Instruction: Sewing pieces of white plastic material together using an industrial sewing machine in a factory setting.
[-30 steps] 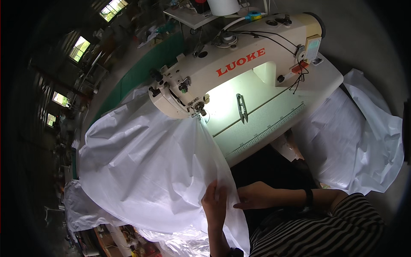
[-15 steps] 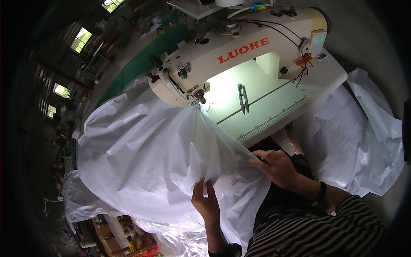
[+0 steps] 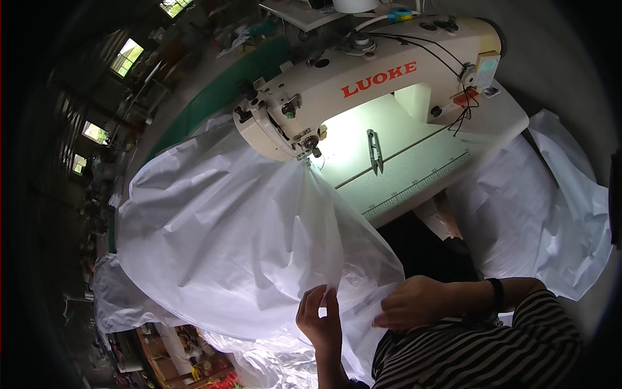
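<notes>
A large, thin white sheet (image 3: 227,227), glossy and plastic-like, drapes from under the needle end of a sewing machine (image 3: 389,71) toward me. Folds in it fan out from the presser foot (image 3: 309,159). With thumb and fingers together, my left hand (image 3: 322,324) pinches a bit of this sheet near its middle front. To the right, my right hand (image 3: 411,303) is closed at the sheet's near right edge, close to my body, its fingertips partly hidden. Thread snips (image 3: 374,152) lie on the lit machine bed (image 3: 414,162), away from both hands.
More white sheeting (image 3: 512,214) hangs beyond the machine bed on the right. A green surface (image 3: 214,97) lies behind the machine. At the lower left, below the sheet, a wooden shelf (image 3: 152,356) holds loose coloured items. Dark cords (image 3: 431,48) run over the machine's arm.
My right hand has come down and toward my body from the sheet's edge beside the machine bed, and that edge now hangs slacker. My left hand has shifted slightly nearer, still pinching.
</notes>
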Demonstrator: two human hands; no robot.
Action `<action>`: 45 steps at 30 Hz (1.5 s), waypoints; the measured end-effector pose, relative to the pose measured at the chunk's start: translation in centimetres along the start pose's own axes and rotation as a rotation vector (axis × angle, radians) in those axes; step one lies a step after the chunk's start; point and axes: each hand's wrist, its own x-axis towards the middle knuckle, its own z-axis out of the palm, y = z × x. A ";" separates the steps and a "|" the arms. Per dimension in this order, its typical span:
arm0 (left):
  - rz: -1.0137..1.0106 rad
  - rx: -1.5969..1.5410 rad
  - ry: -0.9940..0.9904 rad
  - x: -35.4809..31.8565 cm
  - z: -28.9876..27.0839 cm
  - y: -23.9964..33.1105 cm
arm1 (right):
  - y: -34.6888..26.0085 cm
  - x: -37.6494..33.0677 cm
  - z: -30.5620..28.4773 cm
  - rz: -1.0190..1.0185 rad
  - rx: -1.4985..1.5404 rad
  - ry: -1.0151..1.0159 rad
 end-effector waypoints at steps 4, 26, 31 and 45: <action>-0.143 -0.030 -0.020 0.2 0.1 0.6 | 1.7 -0.3 0.1 0.429 -0.543 0.010; -0.386 -0.581 -0.205 -2.2 0.3 1.9 | -1.8 0.2 1.9 0.454 -0.039 -0.192; -0.374 -0.410 -0.309 -2.1 0.5 2.0 | -2.4 1.0 1.7 0.229 -0.151 -0.167; -0.088 -0.119 -0.329 -2.4 1.8 2.7 | -2.8 -3.5 2.4 0.569 0.173 -0.082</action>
